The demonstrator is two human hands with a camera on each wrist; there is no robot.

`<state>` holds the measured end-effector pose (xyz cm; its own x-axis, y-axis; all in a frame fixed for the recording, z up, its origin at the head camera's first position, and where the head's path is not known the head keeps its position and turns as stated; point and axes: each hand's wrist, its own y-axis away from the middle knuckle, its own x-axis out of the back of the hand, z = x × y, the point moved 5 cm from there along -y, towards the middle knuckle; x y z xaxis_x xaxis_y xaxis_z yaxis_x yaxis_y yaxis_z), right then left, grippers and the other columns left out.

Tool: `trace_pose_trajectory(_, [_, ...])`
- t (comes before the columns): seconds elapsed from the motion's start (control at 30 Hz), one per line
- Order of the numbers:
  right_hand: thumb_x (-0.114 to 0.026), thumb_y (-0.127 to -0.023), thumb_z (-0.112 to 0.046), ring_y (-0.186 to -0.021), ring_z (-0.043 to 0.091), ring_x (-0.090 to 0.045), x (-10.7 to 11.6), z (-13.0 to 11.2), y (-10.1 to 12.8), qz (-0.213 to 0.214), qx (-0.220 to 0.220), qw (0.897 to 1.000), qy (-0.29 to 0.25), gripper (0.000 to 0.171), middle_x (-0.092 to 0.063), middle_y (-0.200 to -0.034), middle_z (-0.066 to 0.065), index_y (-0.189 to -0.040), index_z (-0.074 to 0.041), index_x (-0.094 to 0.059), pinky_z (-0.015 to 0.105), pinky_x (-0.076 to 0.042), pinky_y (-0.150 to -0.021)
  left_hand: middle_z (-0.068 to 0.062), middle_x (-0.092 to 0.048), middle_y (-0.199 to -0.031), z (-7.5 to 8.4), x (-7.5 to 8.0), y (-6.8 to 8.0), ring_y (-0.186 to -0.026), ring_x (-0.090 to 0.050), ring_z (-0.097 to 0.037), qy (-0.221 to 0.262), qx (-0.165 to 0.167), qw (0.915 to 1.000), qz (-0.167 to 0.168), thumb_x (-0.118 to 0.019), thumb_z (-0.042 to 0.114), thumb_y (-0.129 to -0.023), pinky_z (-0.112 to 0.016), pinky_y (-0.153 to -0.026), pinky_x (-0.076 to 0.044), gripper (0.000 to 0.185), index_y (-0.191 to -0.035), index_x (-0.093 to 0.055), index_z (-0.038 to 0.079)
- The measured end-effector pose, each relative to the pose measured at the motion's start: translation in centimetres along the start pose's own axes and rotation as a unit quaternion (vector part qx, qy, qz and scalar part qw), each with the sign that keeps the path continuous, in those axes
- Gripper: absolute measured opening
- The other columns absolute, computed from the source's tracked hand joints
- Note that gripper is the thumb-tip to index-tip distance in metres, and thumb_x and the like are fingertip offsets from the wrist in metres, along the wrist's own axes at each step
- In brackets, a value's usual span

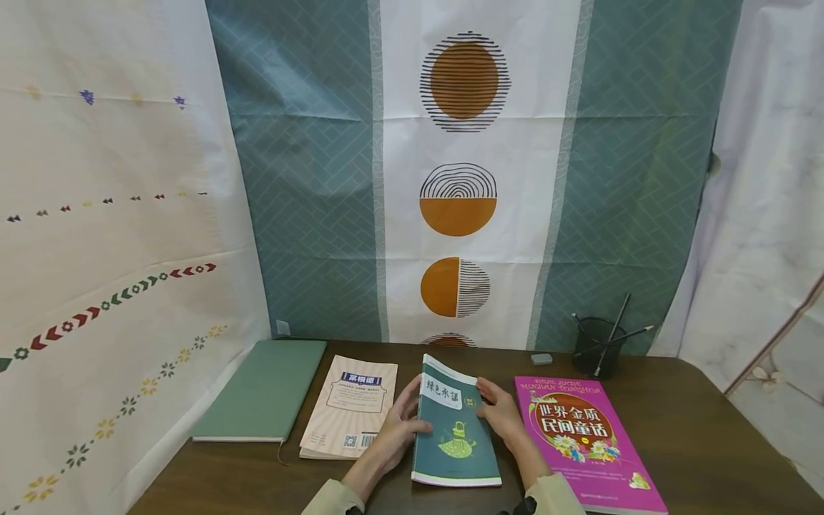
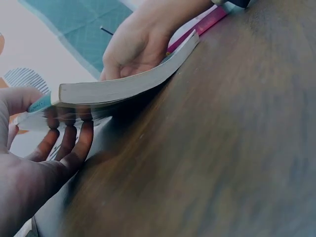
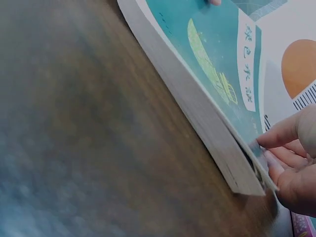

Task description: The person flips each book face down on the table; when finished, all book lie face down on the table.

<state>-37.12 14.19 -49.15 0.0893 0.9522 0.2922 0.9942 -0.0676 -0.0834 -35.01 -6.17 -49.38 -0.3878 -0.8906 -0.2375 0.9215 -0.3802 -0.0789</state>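
The teal book [image 1: 455, 436] is held at its far half by both hands. The left hand [image 1: 400, 423] is placed on the left edge: the thumb is laid over the cover, and in the left wrist view the fingers [image 2: 74, 148] are seen only slightly bent and reaching under the raised far end. The right hand [image 1: 505, 415] is placed on the right edge; in the right wrist view its fingers [image 3: 279, 138] are pinched on the corner, with the thumb on the cover and the others under it.

The book is found in the middle of the dark wooden counter [image 1: 695, 436]. Its near end is rested on the counter and its far end is lifted a little, so the pages are bent. The long axis is directed from the person toward the curtain [image 1: 470, 164], with the title end far from the person.

On the cover a white strip with 4 Chinese characters is seen, the first 2 read as 绿色; the others cannot be read surely. A green drawing is printed below it.

A pink book [image 1: 589, 443] lies just beside it on the right, with the title 世界金版民间童话. On the left, a beige book [image 1: 350, 415] with a barcode is laid, and farther left a green notebook [image 1: 264, 390]. A black pen holder [image 1: 599, 347] stands behind the pink book.
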Motion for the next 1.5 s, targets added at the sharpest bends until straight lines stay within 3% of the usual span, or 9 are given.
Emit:
trace_pose_trajectory(0.3, [-0.066, -0.081, 0.004, -0.131, 0.047, -0.045, 0.2, -0.6, 0.1, 0.011, 0.005, 1.000, 0.023, 0.062, -0.050, -0.141, 0.030, -0.139, 0.009, -0.046, 0.054, -0.043, -0.105, -0.019, -0.025, -0.158, 0.8, -2.0, 0.2, -0.131, -0.044, -0.024, 0.039, -0.012, 0.9991, 0.004, -0.055, -0.009, -0.077, -0.038, -0.094, -0.051, 0.093, -0.157, -0.019, 0.022])
trace_pose_trajectory(0.6, [-0.069, -0.086, -0.011, -0.124, 0.043, -0.053, -0.6, -3.3, 0.9, 0.026, 0.032, 0.996, 0.074, 0.059, -0.054, -0.135, 0.029, -0.139, 0.005, -0.047, 0.055, -0.047, -0.100, -0.020, -0.028, -0.155, 2.1, -3.1, 0.6, -0.132, -0.040, -0.024, 0.026, -0.042, 0.9988, -0.003, -0.055, -0.010, -0.074, -0.035, -0.095, -0.050, 0.092, -0.156, -0.021, 0.018])
trace_pose_trajectory(0.8, [-0.067, -0.091, -0.017, -0.121, 0.040, -0.053, -1.0, -5.1, 1.6, 0.008, 0.056, 0.998, 0.040, 0.062, -0.052, -0.136, 0.029, -0.143, 0.005, -0.042, 0.054, -0.047, -0.101, -0.021, -0.031, -0.150, 3.2, -3.3, 0.8, -0.129, -0.044, -0.023, 0.006, -0.063, 0.9979, -0.014, -0.055, -0.011, -0.072, -0.034, -0.094, -0.050, 0.093, -0.155, -0.023, 0.018])
trace_pose_trajectory(1.23, [-0.069, -0.089, -0.027, -0.139, 0.045, -0.034, -1.5, -8.4, 2.7, -0.017, 0.071, 0.997, -0.027, 0.076, -0.031, -0.155, 0.026, -0.153, -0.010, -0.031, 0.058, -0.036, -0.112, -0.021, -0.039, -0.147, 6.2, -3.7, 1.4, -0.127, -0.046, -0.023, -0.070, -0.122, 0.9894, -0.036, -0.056, -0.011, -0.070, -0.033, -0.103, -0.039, 0.093, -0.154, -0.026, 0.017])
trace_pose_trajectory(1.5, [-0.069, -0.089, -0.022, -0.132, 0.046, -0.046, -1.4, -10.6, 3.7, -0.042, 0.108, 0.992, -0.055, 0.078, -0.039, -0.150, 0.027, -0.154, -0.011, -0.027, 0.054, -0.048, -0.102, -0.023, -0.040, -0.145, 7.5, -4.2, 2.0, -0.120, -0.048, -0.018, -0.085, -0.145, 0.9849, -0.044, -0.054, -0.012, -0.071, -0.034, -0.100, -0.041, 0.089, -0.152, -0.027, 0.014])
